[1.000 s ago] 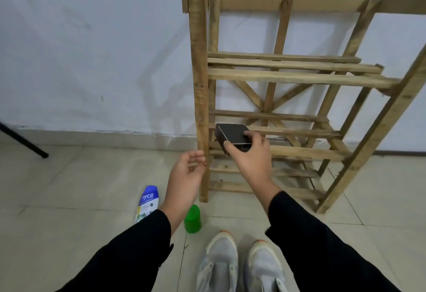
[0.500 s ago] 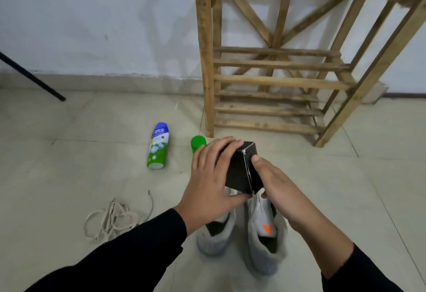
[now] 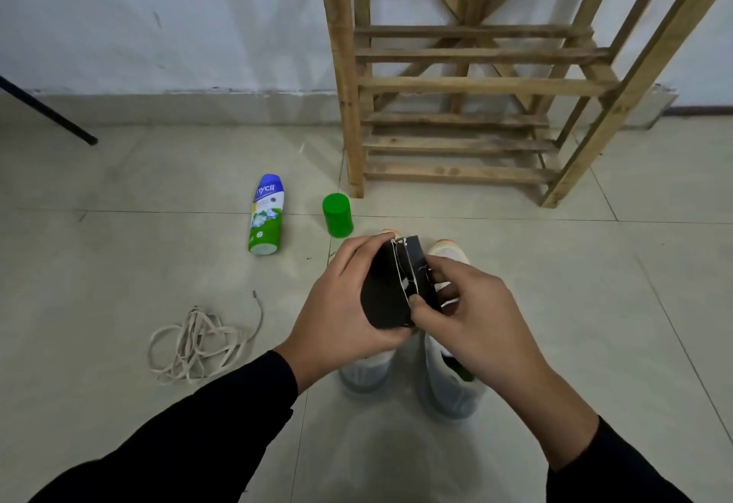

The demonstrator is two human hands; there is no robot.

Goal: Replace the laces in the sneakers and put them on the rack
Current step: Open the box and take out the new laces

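Having been lifted off the slatted wooden rack point(image 3: 476, 86) a second earlier, the small black cardboard box point(image 3: 386, 296) was now held lower, above the pale grey sneakers point(image 3: 448, 391) at 6 o'clock. It was wrapped by the curled fingers of the left hand point(image 3: 337, 312), while its white-edged flap was pinched by the right hand point(image 3: 468, 316). A loose coil of flat cream laces point(image 3: 198, 344) lay at 8 o'clock, and a plastic bottle point(image 3: 266, 217) and a round green cap point(image 3: 337, 215) at 11, with bare glossy tile between.
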